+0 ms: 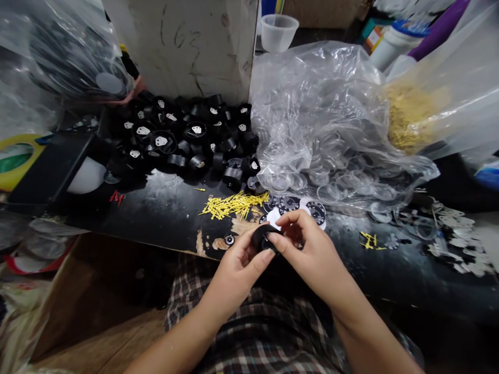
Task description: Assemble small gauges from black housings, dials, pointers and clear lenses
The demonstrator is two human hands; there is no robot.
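Note:
Between my two hands, over the table's front edge, is a round black gauge housing (262, 238). My left hand (244, 259) grips its left side, thumb pressed on the near face. From the right, my right hand (302, 244) pinches it with the thumb on its face; the fingers hide part of it. Just beyond lies a pile of yellow pointer needles (236, 204). Printed dial discs (315, 210), black and white, lie behind my right hand. A small round black part (229, 240) rests left of my left hand.
Many black housings (195, 131) with white plates are heaped at the back left. A plastic bag of clear round covers (327, 171) spreads at the back right. White flat parts (463, 244) lie far right, red needles (116, 197) on the left. A board (187, 47) stands behind.

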